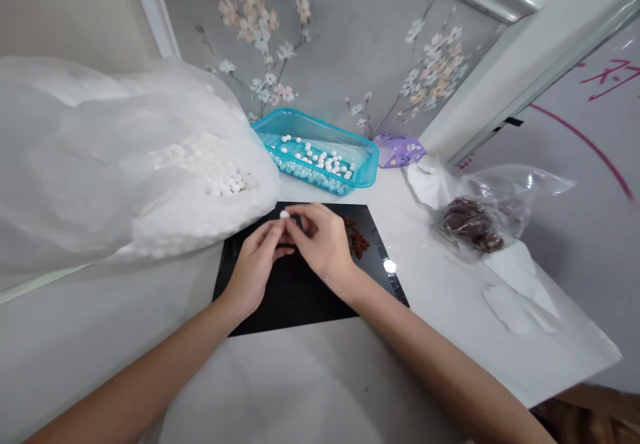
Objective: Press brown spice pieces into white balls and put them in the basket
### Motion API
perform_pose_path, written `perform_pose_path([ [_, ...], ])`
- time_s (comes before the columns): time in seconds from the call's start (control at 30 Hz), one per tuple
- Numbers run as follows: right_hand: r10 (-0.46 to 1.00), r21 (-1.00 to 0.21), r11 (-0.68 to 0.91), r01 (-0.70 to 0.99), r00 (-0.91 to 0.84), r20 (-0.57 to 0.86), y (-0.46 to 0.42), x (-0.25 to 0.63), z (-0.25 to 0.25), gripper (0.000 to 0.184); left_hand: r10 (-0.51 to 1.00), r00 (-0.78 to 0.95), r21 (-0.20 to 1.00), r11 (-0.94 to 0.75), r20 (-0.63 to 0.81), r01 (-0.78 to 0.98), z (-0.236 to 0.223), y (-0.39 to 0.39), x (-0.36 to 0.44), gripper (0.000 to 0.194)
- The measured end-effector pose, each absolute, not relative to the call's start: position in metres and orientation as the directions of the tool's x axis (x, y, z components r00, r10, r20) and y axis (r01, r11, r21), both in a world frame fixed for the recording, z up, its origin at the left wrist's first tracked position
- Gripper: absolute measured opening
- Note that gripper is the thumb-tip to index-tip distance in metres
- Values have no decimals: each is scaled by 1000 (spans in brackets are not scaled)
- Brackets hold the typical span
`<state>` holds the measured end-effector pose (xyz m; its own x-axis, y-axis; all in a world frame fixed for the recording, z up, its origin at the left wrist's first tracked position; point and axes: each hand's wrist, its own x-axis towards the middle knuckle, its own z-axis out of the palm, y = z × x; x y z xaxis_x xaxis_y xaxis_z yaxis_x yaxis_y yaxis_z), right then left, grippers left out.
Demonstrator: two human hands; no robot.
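Both hands meet over a black mat (pixel 300 297) on the white table. My left hand (pixel 255 264) and my right hand (pixel 323 241) pinch a small white round piece (pixel 285 215) together at their fingertips. A small heap of reddish-brown bits (pixel 358 241) lies on the mat just right of my right hand. Behind the mat stands a turquoise plastic tray (pixel 367 164) holding several white round pieces (pixel 320 157). A large white plastic bag (pixel 100 164) full of the same white pieces lies to the left.
A clear plastic bag with dark reddish-brown contents (pixel 470 224) rests at the right on white paper (pixel 525 284). A small purple patterned box (pixel 400 151) sits behind the tray. A floral wall panel rises at the back.
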<state>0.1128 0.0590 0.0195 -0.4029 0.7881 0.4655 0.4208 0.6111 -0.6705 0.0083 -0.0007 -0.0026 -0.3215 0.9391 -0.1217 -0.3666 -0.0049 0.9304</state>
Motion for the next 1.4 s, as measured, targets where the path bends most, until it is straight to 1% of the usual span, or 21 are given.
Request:
perform_pose_path([
  [0.1, 790, -673, 613, 414, -358, 498, 45, 138, 8, 16, 964, -223, 969, 89, -141, -229, 1, -3, 8, 24],
  [0.17, 770, -645, 638, 419, -343, 538, 40, 147, 3, 16, 967, -204, 975, 113, -152, -190, 4, -4, 8, 23],
  [0.3, 717, -566, 696, 443, -374, 588, 37, 150, 0, 18, 968, -200, 978, 114, -149, -176, 8, -4, 8, 21],
  [0.4, 702, -546, 711, 444, -403, 586, 37, 149, 1, 19, 969, -191, 974, 116, -154, -196, 7, -4, 7, 21],
  [0.5, 699, -554, 714, 427, -455, 551, 42, 153, 3, 21, 966, -201, 972, 120, -161, -200, 5, -3, 7, 21],
  [0.57, 721, -558, 692, 457, -457, 520, 49, 160, 4, 24, 958, -230, 972, 128, -173, -199, 4, -3, 7, 23],
  [0.63, 783, -557, 620, 553, -393, 482, 60, 169, 3, 26, 945, -260, 968, 145, -197, -205, 5, -3, 8, 24],
  [0.73, 878, -526, 468, 711, -303, 371, 75, 182, -1, 24, 936, -275, 966, 170, -221, -196, 7, -3, 9, 26],
  [0.83, 906, -501, 420, 757, -314, 285, 82, 189, -5, 18, 934, -274, 967, 185, -229, -175, 9, -4, 9, 27],
  [1.03, 891, -527, 450, 721, -326, 316, 80, 187, -6, 19, 933, -271, 957, 173, -235, -232, 8, -3, 10, 27],
  [1.17, 912, -474, 400, 785, -291, 289, 78, 187, -4, 12, 936, -269, 956, 164, -229, -243, 8, -3, 10, 26],
  [1.27, 913, -448, 400, 799, -305, 271, 78, 188, -5, 9, 935, -266, 955, 170, -234, -242, 8, -3, 10, 27],
  [1.4, 911, -491, 407, 770, -300, 284, 78, 190, -6, 11, 936, -258, 954, 177, -239, -242, 10, -3, 10, 27],
])
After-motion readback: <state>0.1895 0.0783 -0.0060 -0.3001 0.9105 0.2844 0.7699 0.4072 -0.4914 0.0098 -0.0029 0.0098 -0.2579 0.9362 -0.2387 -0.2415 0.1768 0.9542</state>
